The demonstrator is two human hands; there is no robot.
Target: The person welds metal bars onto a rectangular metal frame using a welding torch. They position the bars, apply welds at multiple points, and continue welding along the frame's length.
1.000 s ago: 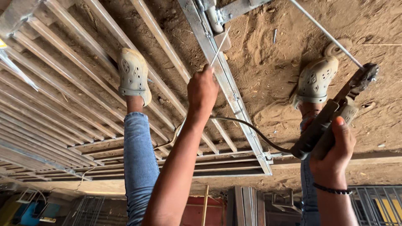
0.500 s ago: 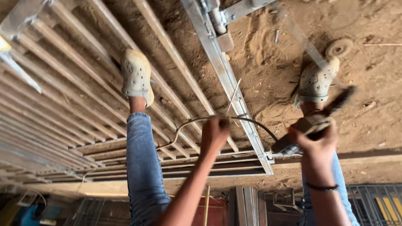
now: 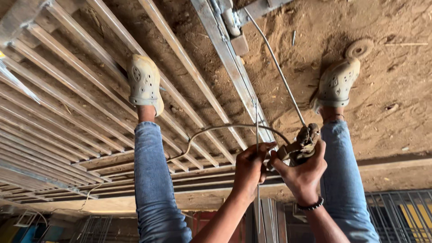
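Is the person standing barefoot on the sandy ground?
No, both feet wear pale perforated clogs: the left clog rests on the metal grille, the right clog on sand.

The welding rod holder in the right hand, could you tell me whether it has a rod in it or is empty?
Loaded: a thin rod sticks out of the holder gripped by the right hand.

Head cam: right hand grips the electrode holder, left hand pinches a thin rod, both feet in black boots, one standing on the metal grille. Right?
Not quite: the footwear is wrong. The head view shows pale perforated clogs, not black boots. The rest holds: the right hand grips the electrode holder, the left hand pinches the thin rod, and one foot stands on the metal grille.
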